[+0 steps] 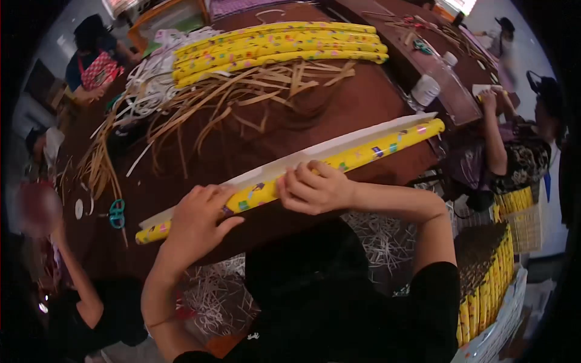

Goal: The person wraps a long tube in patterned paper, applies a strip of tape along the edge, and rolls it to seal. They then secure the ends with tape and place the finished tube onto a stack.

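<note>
A long roll of yellow printed paper (363, 154) lies slantwise across the near part of the brown table, its loose white-backed edge (315, 148) standing up along the far side. My left hand (200, 218) rests on the roll's left part, fingers laid over it and thumb stretched apart. Near the middle, my right hand (318, 187) has its fingers curled over the roll; the fingertips are partly hidden. Scissors with teal handles (117, 213) lie left of the roll's left end.
Finished yellow rolls (278, 45) are stacked at the back of the table (357, 100), beside brown strips (242, 91) and white strips (148, 85). A plastic bottle (425, 91) lies at right. Other people work around the table. More yellow rolls (490, 308) stand lower right; paper shreds (221, 299) lie below.
</note>
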### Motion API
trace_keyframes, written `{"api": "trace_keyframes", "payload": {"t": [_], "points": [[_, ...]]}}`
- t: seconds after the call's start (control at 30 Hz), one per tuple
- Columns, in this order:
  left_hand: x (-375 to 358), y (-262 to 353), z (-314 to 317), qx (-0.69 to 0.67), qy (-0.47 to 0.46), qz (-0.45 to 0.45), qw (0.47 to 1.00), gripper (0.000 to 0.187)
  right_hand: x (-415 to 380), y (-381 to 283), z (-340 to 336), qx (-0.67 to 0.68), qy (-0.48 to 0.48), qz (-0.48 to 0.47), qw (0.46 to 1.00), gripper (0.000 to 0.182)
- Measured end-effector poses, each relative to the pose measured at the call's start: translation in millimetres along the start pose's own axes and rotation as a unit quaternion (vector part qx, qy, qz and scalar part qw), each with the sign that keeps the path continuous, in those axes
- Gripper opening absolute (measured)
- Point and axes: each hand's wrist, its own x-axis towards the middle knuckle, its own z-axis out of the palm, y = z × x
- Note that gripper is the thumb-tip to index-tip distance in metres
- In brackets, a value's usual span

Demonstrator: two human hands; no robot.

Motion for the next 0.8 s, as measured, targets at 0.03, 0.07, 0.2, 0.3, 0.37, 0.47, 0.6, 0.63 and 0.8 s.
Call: {"api": "trace_keyframes", "payload": {"t": [0.03,0.07,0.2,0.3,0.37,0.47,0.6,0.63,0.8], "points": [[-1,-2,-3,-0.014,-0.039,-0.013,0.999,0.048,-4,-2,-2,-0.003,0.009,-0.001,1.0,0.012],[-1,-8,-3,-0.02,-0.073,-0.031,0.997,0.049,-4,-1,-6,0.002,0.014,-0.005,1.0,0.012],[4,-18,-3,-0.159,-0.197,-0.059,0.965,0.042,-10,-5,-13,0.012,0.008,0.0,1.0,0.015],[2,-9,7,-0.127,-0.155,-0.046,0.979,0.034,-13,-10,-20,0.05,-0.076,0.055,0.994,0.022],[-3,-3,15,-0.099,-0.147,-0.042,0.983,0.031,-11,-7,-29,0.113,-0.226,0.137,0.958,0.039],[-13,-2,24,0.008,-0.091,-0.015,0.996,0.032,-27,22,-32,0.305,-0.422,0.199,0.83,0.063],[-19,1,32,0.129,-0.012,0.078,0.988,0.036,-41,72,-26,0.619,-0.479,0.243,0.572,0.057],[-20,4,33,0.171,-0.01,0.086,0.982,0.037,-39,74,-29,0.605,-0.497,0.243,0.573,0.057],[-25,-10,53,0.261,0.145,0.14,0.944,0.033,-39,44,-60,0.298,-0.398,0.187,0.847,0.037]]}}
